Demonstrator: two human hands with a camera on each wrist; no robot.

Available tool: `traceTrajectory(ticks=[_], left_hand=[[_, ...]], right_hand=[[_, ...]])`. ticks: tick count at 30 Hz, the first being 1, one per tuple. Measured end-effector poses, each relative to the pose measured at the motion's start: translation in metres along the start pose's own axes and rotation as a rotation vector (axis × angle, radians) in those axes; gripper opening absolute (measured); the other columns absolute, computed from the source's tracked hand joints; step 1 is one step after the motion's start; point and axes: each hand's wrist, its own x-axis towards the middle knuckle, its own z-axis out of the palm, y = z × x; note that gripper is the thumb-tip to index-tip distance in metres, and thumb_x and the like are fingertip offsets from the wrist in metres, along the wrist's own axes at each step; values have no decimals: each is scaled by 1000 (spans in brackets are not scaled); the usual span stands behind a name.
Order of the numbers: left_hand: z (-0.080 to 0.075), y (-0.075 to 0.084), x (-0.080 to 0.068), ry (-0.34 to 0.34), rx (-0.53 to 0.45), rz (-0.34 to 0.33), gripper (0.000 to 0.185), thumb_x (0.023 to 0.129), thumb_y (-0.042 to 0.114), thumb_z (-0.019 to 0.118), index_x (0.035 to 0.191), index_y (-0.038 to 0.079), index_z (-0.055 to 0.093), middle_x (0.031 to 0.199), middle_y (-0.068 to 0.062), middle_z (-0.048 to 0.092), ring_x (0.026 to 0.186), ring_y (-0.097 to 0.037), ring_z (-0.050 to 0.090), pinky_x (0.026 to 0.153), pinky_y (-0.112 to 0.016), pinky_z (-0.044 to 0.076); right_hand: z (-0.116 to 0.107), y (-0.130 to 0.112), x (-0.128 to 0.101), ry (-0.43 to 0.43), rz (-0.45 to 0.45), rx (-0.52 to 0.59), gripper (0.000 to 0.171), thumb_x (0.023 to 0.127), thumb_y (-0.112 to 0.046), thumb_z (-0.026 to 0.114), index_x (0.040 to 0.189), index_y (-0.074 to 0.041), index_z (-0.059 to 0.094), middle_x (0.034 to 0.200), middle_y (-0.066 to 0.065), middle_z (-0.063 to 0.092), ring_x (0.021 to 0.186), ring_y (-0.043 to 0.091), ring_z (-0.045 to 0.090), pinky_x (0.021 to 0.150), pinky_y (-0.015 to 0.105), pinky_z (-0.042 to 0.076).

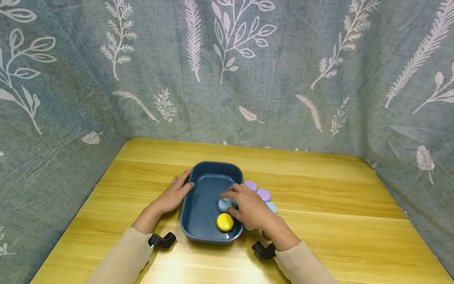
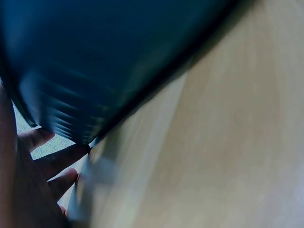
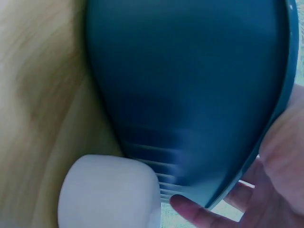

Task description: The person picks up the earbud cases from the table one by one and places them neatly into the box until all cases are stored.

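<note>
Inside dark blue tray (image 1: 198,213), towards near end: blue-grey piece (image 1: 224,205) just beside yellow piece (image 1: 225,222). Right hand (image 1: 250,205) reaches over right rim, thumb and fingers about blue-grey piece (cannot tell whether pinching or merely touching). Left hand (image 1: 173,195) rests against left wall, fingers spread. Risks: rounded piece could slip from loose hold; careless withdrawal could knock purple pieces (image 1: 263,195) or white piece (image 3: 109,190) outside; sideways push might slide tray.
</note>
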Motion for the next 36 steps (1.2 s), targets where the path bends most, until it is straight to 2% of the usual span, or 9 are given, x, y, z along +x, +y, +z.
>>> traceTrajectory(ticks=[7,14,20,36], left_hand=[[0,0,-1,7,3,14,59,111,33,41,165,15,25,169,-15,32,161,-45,1,129,-63,-3],[2,-3,-1,8,1,16,60,111,34,41,165,15,25,169,-15,31,161,-45,2,129,-63,-3],[3,-3,-1,10,4,11,60,110,36,41,165,16,26,169,-14,31,161,-45,0,129,-64,-3],[1,0,0,12,13,13,60,110,35,41,165,17,27,169,-14,32,161,-46,0,129,-65,-2]], right_hand=[[-2,-1,-1,49,-41,-41,41,94,-23,78,134,-17,71,128,3,65,115,24,61,90,40,55],[-3,0,-2,70,-59,-66,42,93,-25,78,134,-18,71,127,3,66,115,24,62,92,39,56],[-8,1,-4,82,-48,-72,42,93,-27,79,134,-19,71,127,3,65,115,24,62,95,39,54],[-25,8,-6,132,-10,-58,43,94,-26,78,136,-24,69,126,-1,65,112,19,59,91,36,56]])
